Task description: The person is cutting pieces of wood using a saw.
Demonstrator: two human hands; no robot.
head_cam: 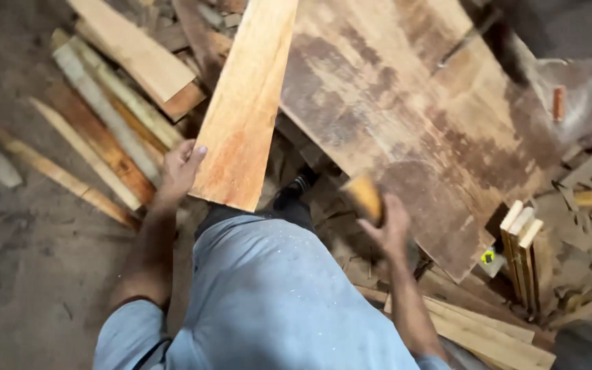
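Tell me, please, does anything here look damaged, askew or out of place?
Mostly the floor: long wooden offcuts lie scattered at odd angles, not stacked. The large brown board is blotchy and worn. The left hand grips a pale plank; the right hand holds a small yellowish block.

Bare dusty floor (29,274) lies open at eight o'clock. Loose pale wooden slats (104,130) clutter ten o'clock; a wide stained brown board (419,109) blocks one o'clock; upright yellow offcuts (523,247) crowd four o'clock.

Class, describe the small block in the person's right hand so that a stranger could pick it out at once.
Start at the big stained board that fills the upper right. Just off its lower left edge, the right hand grips a small block. It is short, yellowish and blurred, unlike the long pale plank that the left hand holds.
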